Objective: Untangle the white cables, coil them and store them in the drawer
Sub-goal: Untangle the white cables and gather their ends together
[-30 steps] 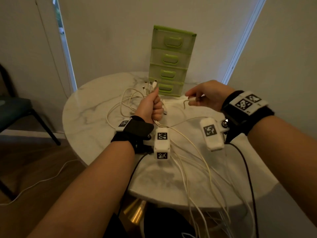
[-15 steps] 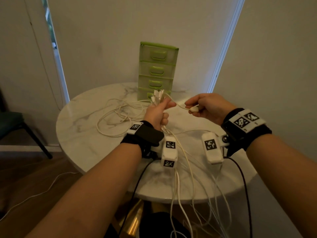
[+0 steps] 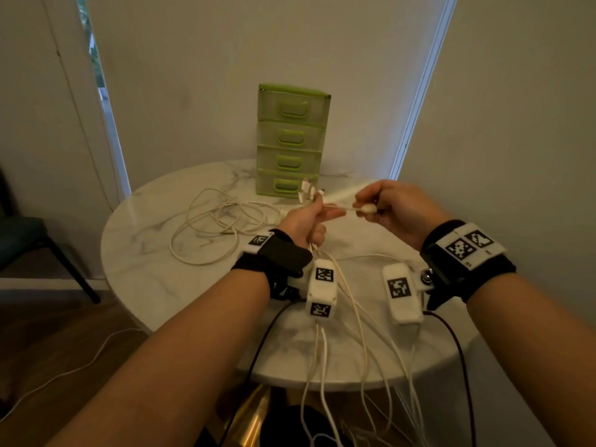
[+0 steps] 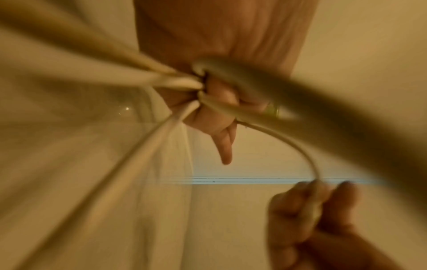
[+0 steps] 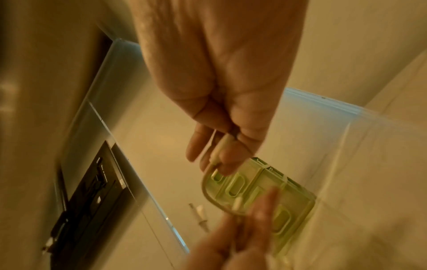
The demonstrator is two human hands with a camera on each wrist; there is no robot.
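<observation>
My left hand [image 3: 314, 221] grips a bundle of white cables [image 3: 338, 317] above the table, fingers curled round them [image 4: 215, 96]. Their plug ends [image 3: 308, 190] stick up from the fist. The strands hang down past the table's front edge. My right hand [image 3: 366, 206] pinches one white plug [image 3: 367, 208] just right of the left hand, seen close in the right wrist view [image 5: 220, 149]. A short stretch of cable [image 4: 295, 144] curves between the two hands. More cable lies in loose loops [image 3: 219, 221] on the table. All drawers of the green drawer unit [image 3: 292, 143] are closed.
The round marble table [image 3: 154, 279] stands in a corner, walls close behind and to the right. A dark chair [image 3: 29, 240] is at the left. A white cord [image 3: 80, 366] trails on the wooden floor. Black wrist-camera leads [image 3: 461, 366] hang over the front edge.
Both hands have risen and come closer together, so the cable stretch between them is shorter. The head view has tilted up.
</observation>
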